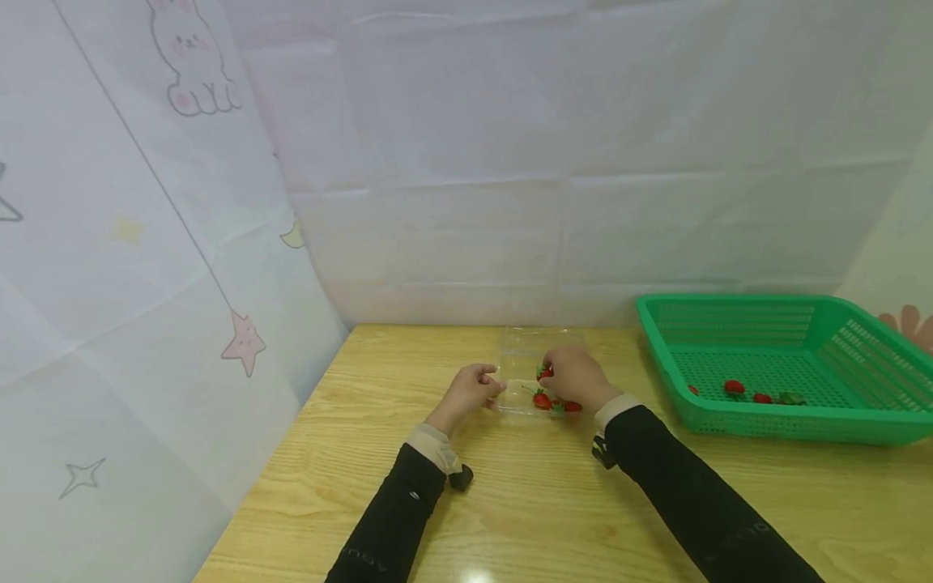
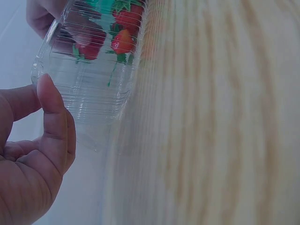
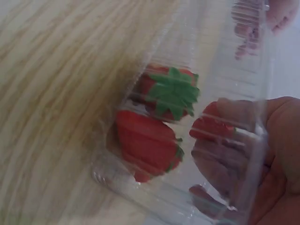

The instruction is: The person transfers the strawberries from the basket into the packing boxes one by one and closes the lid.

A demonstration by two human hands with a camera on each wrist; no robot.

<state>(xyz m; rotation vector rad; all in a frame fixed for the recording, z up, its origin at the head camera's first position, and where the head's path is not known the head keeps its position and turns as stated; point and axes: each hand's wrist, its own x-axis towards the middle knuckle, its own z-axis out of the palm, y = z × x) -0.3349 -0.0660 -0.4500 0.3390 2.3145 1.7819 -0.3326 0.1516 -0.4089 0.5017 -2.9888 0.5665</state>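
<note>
A clear plastic clamshell box [image 1: 519, 397] stands on the table with its lid [image 1: 521, 340] raised at the back. My left hand [image 1: 470, 390] pinches the box's left rim between thumb and finger, as the left wrist view shows at the corner. Reaching into the box, my right hand [image 1: 578, 376] holds a red strawberry [image 3: 213, 124] with its fingers. Below that hand, several strawberries lie on the box floor: one [image 3: 147, 143] on its side, another [image 3: 173, 91] with its green leaves toward the camera. The box wall partly blurs the right fingers.
To the right, a green plastic basket [image 1: 659, 356] with slotted walls holds several strawberries [image 1: 734, 387] and a green leafy piece [image 1: 791, 398]. The wooden table [image 1: 510, 494] ends at a pale cloth backdrop [image 1: 452, 202] behind and to the left.
</note>
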